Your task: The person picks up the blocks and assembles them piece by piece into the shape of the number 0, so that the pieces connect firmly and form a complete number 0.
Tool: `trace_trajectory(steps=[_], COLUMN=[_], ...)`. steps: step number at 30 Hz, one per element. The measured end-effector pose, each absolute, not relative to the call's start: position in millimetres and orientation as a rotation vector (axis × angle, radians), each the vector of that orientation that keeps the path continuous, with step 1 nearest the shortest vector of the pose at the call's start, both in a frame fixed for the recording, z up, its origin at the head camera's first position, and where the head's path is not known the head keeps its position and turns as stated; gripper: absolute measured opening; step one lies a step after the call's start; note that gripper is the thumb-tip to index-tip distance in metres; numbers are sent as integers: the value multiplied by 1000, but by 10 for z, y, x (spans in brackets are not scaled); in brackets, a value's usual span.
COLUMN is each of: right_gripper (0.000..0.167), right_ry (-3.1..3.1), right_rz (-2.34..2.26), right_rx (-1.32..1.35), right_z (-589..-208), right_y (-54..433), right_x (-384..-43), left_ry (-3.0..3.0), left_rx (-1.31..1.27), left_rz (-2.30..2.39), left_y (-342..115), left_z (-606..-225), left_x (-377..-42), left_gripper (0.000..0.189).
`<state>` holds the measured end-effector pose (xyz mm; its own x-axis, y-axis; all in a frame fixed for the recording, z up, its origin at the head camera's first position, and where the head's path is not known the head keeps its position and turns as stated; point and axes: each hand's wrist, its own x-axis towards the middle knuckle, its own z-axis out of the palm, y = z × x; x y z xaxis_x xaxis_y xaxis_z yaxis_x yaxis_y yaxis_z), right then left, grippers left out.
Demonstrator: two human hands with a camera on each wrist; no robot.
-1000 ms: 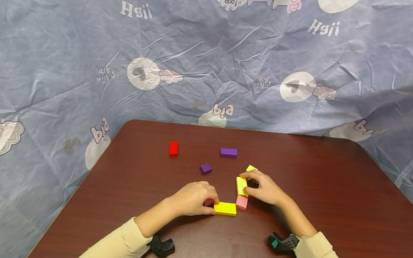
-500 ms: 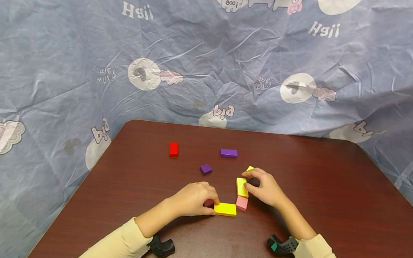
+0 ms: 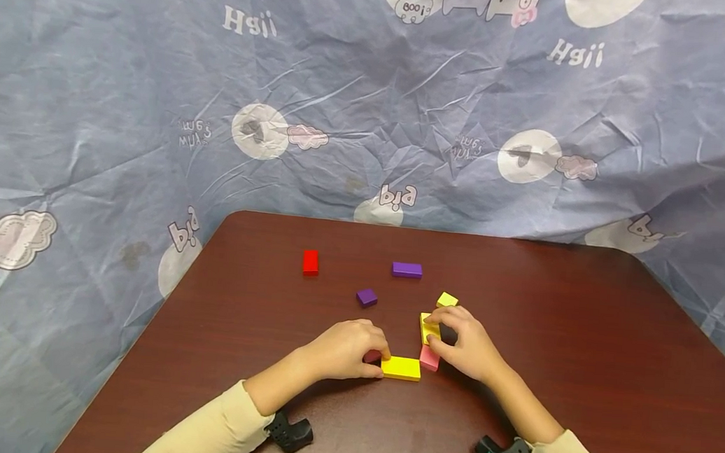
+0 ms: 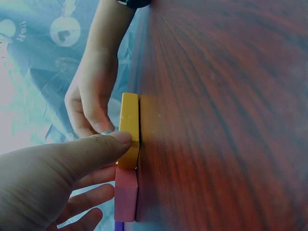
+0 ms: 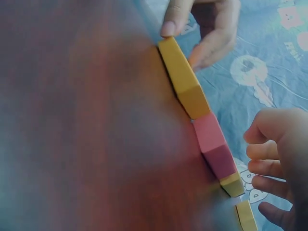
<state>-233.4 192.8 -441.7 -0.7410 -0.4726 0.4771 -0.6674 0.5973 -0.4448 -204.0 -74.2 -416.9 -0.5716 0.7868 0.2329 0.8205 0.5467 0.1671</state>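
Note:
My left hand (image 3: 349, 350) pinches the left end of a long yellow block (image 3: 401, 367) between thumb and fingers. A darker pink block (image 3: 371, 356) shows partly behind those fingers; in the left wrist view a pink block (image 4: 126, 195) adjoins the yellow one. Against the long block's right end sits a light pink block (image 3: 430, 357), and a second yellow block (image 3: 429, 326) extends away from it. Over that second block my right hand (image 3: 466, 342) hovers with bent, parted fingers. The right wrist view shows a gap between this hand (image 5: 281, 159) and the blocks.
A small yellow block (image 3: 447, 299) lies just beyond my right fingers. Farther back on the brown table (image 3: 551, 324) are a small purple block (image 3: 366, 298), a long purple block (image 3: 406, 270) and a red block (image 3: 311, 263). A patterned blue cloth (image 3: 373, 80) hangs behind.
My right hand has drawn slightly back toward me, uncovering more of the small yellow block. My left hand keeps its grip on the long yellow block. The head view has shifted slightly.

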Motion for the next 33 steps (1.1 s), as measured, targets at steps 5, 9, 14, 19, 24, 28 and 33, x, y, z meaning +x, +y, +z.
trace_trajectory(steps=[5, 9, 14, 19, 24, 28, 33], right_gripper=[26, 26, 24, 24, 23, 21, 20], right_ry=[-2543, -2531, -2513, -2507, -2494, -2488, -2493], right_rz=[848, 831, 808, 800, 808, 813, 818], right_rx=[929, 926, 939, 958, 971, 969, 971], right_z=[-4437, -4452, -4469, -4483, -4496, -4512, -4526], right_y=[1939, 1926, 1916, 1935, 1955, 1961, 1950], right_x=[-2239, -2205, -2191, -2205, -2221, -2236, -2235], left_ry=[-2647, -2666, -2681, -2661, -2654, -2661, -2671], left_rx=[-1380, -1367, -1367, -1375, -1387, -1378, -1378], left_rz=[-400, -397, -392, -385, -379, -374, -367], left_y=[-747, -754, -756, -751, -743, -738, -752], left_z=[-4181, -4186, -4186, -4177, -4170, -4165, -4164], left_x=[-2047, -2046, -2043, -2053, -2063, -2066, -2059], left_gripper=[18, 18, 18, 17, 17, 17, 19])
